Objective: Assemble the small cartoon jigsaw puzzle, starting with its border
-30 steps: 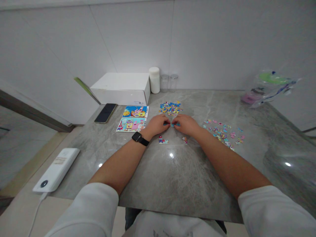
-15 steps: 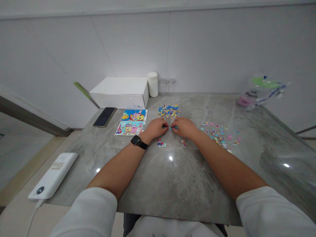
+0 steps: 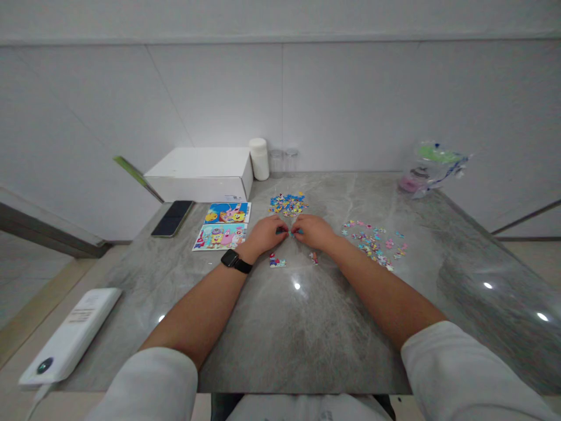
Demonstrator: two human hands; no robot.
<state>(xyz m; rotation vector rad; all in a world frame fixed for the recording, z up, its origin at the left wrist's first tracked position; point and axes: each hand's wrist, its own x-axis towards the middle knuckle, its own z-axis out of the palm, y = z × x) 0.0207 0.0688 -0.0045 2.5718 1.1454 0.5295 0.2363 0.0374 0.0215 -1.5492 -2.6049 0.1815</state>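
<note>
My left hand (image 3: 268, 235), with a black watch on its wrist, is closed in a pinch on a small bluish jigsaw piece, mostly hidden by the fingertips. Facing it, almost touching, my right hand (image 3: 313, 231) also pinches a tiny jigsaw piece, barely visible. Below my left hand lies a small joined cluster of jigsaw pieces (image 3: 276, 261), and another little group (image 3: 314, 258) rests under my right wrist. Just beyond the fingers is a heap of blue and yellow jigsaw pieces (image 3: 288, 204). Pastel jigsaw pieces (image 3: 372, 242) are scattered right of my right forearm.
Left of my hands lies a printed cartoon picture sheet (image 3: 221, 236), beside a phone (image 3: 172, 218). Behind stand a white box (image 3: 197, 175), a white bottle (image 3: 259, 159) and two clear glasses (image 3: 291, 163). A plastic bag (image 3: 429, 169) sits far right, a white power bank (image 3: 72, 336) near left.
The whole view has shifted, so everything appears further left and slightly lower. Both hands keep their pinch close together, with only slight finger movement.
</note>
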